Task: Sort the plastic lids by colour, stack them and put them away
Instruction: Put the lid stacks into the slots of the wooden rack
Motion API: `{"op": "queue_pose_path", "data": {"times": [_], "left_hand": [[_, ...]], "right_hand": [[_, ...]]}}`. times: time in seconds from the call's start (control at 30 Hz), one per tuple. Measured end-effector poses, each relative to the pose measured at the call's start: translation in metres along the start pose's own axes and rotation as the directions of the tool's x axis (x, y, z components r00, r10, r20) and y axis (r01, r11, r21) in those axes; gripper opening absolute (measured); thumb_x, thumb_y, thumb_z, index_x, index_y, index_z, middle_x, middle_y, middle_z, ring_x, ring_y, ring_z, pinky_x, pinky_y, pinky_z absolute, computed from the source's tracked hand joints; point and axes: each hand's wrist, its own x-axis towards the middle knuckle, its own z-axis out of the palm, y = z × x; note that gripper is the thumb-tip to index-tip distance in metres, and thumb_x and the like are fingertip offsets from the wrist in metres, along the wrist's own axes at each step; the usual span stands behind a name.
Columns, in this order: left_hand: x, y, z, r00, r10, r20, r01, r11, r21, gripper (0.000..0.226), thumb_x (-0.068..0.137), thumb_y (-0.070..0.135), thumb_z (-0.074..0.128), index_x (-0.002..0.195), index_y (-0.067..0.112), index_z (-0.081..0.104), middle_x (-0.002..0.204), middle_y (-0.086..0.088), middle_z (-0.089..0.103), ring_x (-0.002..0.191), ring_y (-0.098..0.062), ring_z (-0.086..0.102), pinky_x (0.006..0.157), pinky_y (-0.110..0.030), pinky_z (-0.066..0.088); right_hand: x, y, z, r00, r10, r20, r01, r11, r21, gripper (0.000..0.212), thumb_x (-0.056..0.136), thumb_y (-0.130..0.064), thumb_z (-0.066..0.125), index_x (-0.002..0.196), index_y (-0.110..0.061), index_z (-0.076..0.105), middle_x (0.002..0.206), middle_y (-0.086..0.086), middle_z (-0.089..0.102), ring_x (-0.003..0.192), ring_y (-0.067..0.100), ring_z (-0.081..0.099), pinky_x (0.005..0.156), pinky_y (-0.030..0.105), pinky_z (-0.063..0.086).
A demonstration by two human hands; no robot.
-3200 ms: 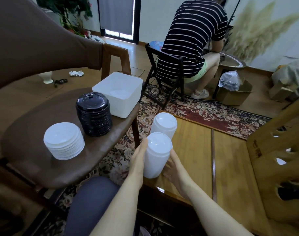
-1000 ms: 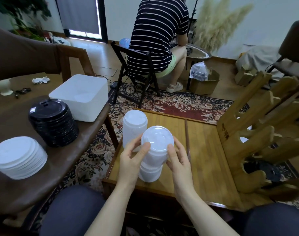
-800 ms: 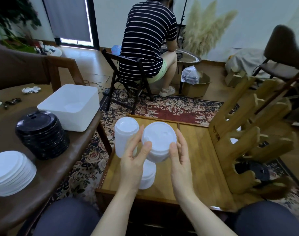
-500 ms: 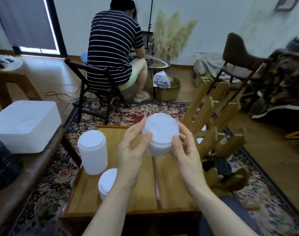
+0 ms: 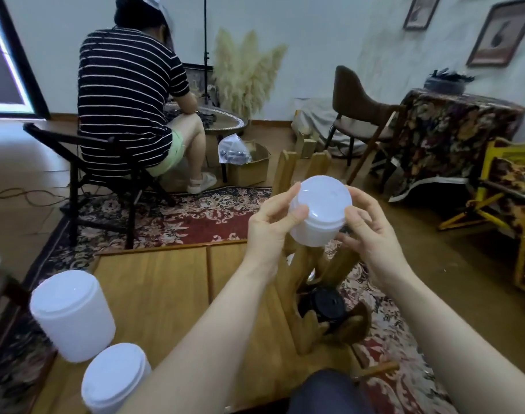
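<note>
Both hands hold a short stack of white plastic lids (image 5: 320,215) in the air, above the right end of the low wooden tabletop (image 5: 153,282) and over a slatted wooden rack (image 5: 303,282) that stands there. The left hand (image 5: 270,225) grips the stack from its left side, thumb pressed against the wall just under the top rim and fingers curled behind it. The right hand (image 5: 371,231) clasps it from the right, thumb on the top lid's edge and fingers bent round the lower part. The stack is tilted, its flat top turned towards the camera.

Two taller stacks of white lids stand on the near left part of the tabletop: one (image 5: 71,315) by the left edge, the other (image 5: 113,376) just beside it and nearer the camera. A stack of black lids (image 5: 322,306) lies low between the slats of the rack.

Farther back, a person in a striped top (image 5: 126,94) sits on a dark folding chair (image 5: 85,168) with their back turned, on a patterned rug (image 5: 180,216). A cardboard box (image 5: 249,170) sits beside their feet.
</note>
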Motion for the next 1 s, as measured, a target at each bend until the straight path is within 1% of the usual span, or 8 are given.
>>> {"op": "queue_pose_path", "data": {"times": [0.07,0.2,0.37,0.57,0.63,0.7,0.83,1.0], "left_hand": [[0.011,-0.008,0.011,1.000,-0.025,-0.013,0.025,0.999,-0.022,0.038,0.069,0.023,0.086,0.104,0.036,0.077,0.130,-0.005,0.066,0.123,-0.022,0.060,0.110,-0.052,0.044],[0.024,-0.024,0.024,0.999,-0.030,-0.040,0.028,0.998,-0.049,0.039,0.073,0.018,0.081,0.110,0.027,0.075,0.128,-0.002,0.067,0.124,-0.020,0.060,0.109,-0.049,0.046],[0.032,-0.041,0.029,0.998,-0.019,-0.064,0.018,1.000,-0.014,0.040,0.067,0.030,0.089,0.105,0.035,0.078,0.126,0.003,0.068,0.126,-0.018,0.057,0.109,-0.048,0.045],[0.036,-0.057,0.032,0.994,-0.006,-0.106,0.007,1.000,0.004,0.049,0.063,0.046,0.085,0.110,0.040,0.076,0.128,-0.001,0.066,0.125,-0.019,0.057,0.107,-0.051,0.047],[0.037,-0.059,0.033,0.992,-0.006,-0.124,0.006,1.000,0.000,0.049,0.063,0.047,0.085,0.110,0.041,0.075,0.128,-0.003,0.066,0.124,-0.021,0.059,0.106,-0.051,0.048],[0.038,-0.060,0.034,0.991,-0.015,-0.136,0.014,1.000,-0.009,0.051,0.062,0.047,0.085,0.112,0.040,0.075,0.128,-0.005,0.066,0.121,-0.021,0.061,0.104,-0.052,0.049],[0.038,-0.065,0.035,0.988,-0.031,-0.151,0.030,0.999,-0.014,0.052,0.059,0.047,0.087,0.110,0.039,0.075,0.128,-0.004,0.065,0.119,-0.020,0.062,0.101,-0.051,0.052],[0.036,-0.075,0.033,0.981,-0.072,-0.181,0.063,0.997,-0.053,0.050,0.062,0.042,0.087,0.110,0.036,0.076,0.129,-0.006,0.064,0.118,-0.023,0.063,0.094,-0.054,0.055]], "right_hand": [[0.013,0.005,-0.016,0.999,0.022,0.026,-0.022,1.000,0.003,0.041,0.084,-0.041,0.062,0.125,-0.038,0.058,0.127,0.002,0.063,0.115,0.020,0.063,0.093,0.042,0.054],[0.031,0.016,-0.034,0.998,0.035,0.050,-0.037,0.999,0.035,0.039,0.084,-0.035,0.061,0.123,-0.033,0.058,0.126,0.003,0.064,0.114,0.017,0.064,0.091,0.037,0.055],[0.044,0.027,-0.043,0.997,0.075,0.032,-0.077,0.993,0.095,0.037,0.081,-0.032,0.063,0.118,-0.029,0.060,0.118,0.003,0.067,0.105,0.013,0.067,0.084,0.033,0.053],[0.055,0.033,-0.055,0.992,0.099,0.084,-0.105,0.992,0.065,0.036,0.083,-0.031,0.067,0.119,-0.027,0.061,0.118,0.005,0.067,0.105,0.013,0.067,0.080,0.029,0.055],[0.060,0.033,-0.057,0.989,0.100,0.106,-0.104,0.994,0.039,0.034,0.085,-0.033,0.070,0.118,-0.028,0.061,0.113,0.001,0.069,0.105,0.012,0.067,0.079,0.028,0.055],[0.065,0.033,-0.060,0.988,0.103,0.117,-0.105,0.994,0.015,0.036,0.082,-0.033,0.066,0.118,-0.028,0.061,0.108,-0.004,0.071,0.104,0.012,0.067,0.079,0.029,0.056],[0.071,0.038,-0.065,0.983,0.123,0.133,-0.127,0.992,0.026,0.038,0.081,-0.031,0.066,0.118,-0.026,0.061,0.110,-0.002,0.071,0.106,0.013,0.066,0.081,0.030,0.055],[0.072,0.052,-0.060,0.980,0.158,0.122,-0.168,0.983,0.072,0.040,0.074,-0.033,0.072,0.113,-0.025,0.064,0.106,-0.003,0.070,0.095,0.009,0.066,0.072,0.023,0.052]]}}
